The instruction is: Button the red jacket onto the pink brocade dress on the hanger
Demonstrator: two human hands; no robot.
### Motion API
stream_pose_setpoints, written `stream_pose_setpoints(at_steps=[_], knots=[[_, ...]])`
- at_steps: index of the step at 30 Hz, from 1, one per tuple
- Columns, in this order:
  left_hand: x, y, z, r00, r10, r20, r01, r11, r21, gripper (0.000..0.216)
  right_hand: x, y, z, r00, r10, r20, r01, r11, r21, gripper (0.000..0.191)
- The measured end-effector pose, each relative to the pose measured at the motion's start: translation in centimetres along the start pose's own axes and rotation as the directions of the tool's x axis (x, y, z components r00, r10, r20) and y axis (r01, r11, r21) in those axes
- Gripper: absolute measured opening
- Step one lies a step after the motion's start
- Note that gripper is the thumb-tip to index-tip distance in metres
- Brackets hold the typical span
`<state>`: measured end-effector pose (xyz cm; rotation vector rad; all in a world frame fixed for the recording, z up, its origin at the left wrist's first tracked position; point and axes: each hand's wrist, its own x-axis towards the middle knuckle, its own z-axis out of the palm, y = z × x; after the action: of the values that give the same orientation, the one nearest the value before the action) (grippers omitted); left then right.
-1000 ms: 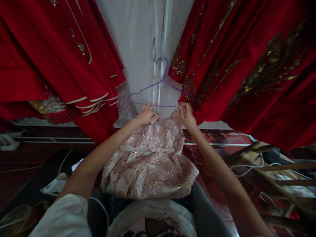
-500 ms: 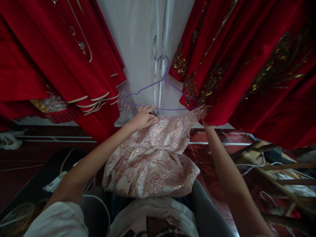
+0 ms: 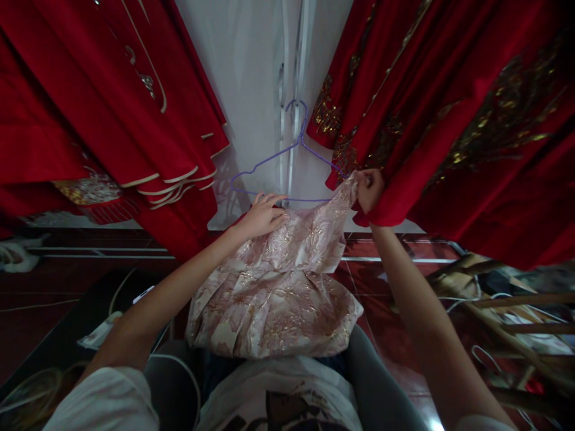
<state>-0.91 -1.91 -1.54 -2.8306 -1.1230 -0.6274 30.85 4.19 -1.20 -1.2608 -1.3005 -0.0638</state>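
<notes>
Head view: The dress [image 3: 274, 311] lies just in front of the white shirt [image 3: 238, 392], its upper end raised to the purple hanger [image 3: 300, 139]. The left hand [image 3: 264, 216] rests at the dress's upper edge, fingers loosely spread by the hanger's lower bar; whether they grip cannot be told. The right hand [image 3: 371, 188] pinches 1 shoulder of the dress at the hanger's right end. Red cloth [image 3: 449, 143] overlaps the right wrist. The hanger stands upright before white panels [image 3: 242, 66].

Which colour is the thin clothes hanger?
The clothes hanger is purple; it shows best in the head view.
</notes>
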Motion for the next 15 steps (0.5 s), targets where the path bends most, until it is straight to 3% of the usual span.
stream_pose_setpoints(at_steps=[5, 10, 12, 15], knots=[[1.0, 0.0, 0.9, 0.997, -0.030, -0.070, 0.025, 0.997, -0.070, 0.033, 0.1, -3.0, 0.5, 0.981, -0.111, 0.158, 0.117, 0.993, -0.031, 0.020], [1.2, -2.7, 0.0, 0.979, -0.104, -0.178, 0.060, 0.970, -0.237, 0.028, -0.1, -3.8, 0.1, 0.968, -0.171, 0.185, 0.178, 0.984, -0.020, 0.027], [0.5, -4.5, -0.8, 0.918, -0.252, -0.305, 0.179, 0.952, -0.249, 0.026, 0.2, -3.6, -0.4, 0.967, -0.166, 0.191, 0.174, 0.985, -0.022, 0.029], [-1.5, -7.4, -1.7, 0.765, -0.447, -0.464, 0.350, 0.893, -0.283, 0.027, 0.7, -3.4, -0.9, 0.964, -0.158, 0.213, 0.166, 0.986, -0.023, 0.029]])
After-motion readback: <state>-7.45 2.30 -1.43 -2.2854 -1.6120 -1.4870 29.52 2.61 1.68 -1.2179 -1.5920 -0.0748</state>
